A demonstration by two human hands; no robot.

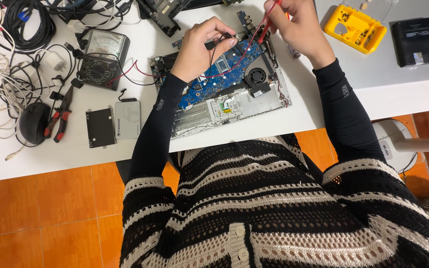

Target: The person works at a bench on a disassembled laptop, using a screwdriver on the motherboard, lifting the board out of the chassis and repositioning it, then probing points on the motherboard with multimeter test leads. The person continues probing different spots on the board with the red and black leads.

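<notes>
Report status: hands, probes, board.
Left hand pinches black probe on blue board. Right hand holds red probe near fan. Probe leads cross the board.

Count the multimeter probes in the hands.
2: a black probe in the left hand, a red probe in the right hand, both over the blue motherboard.
</notes>
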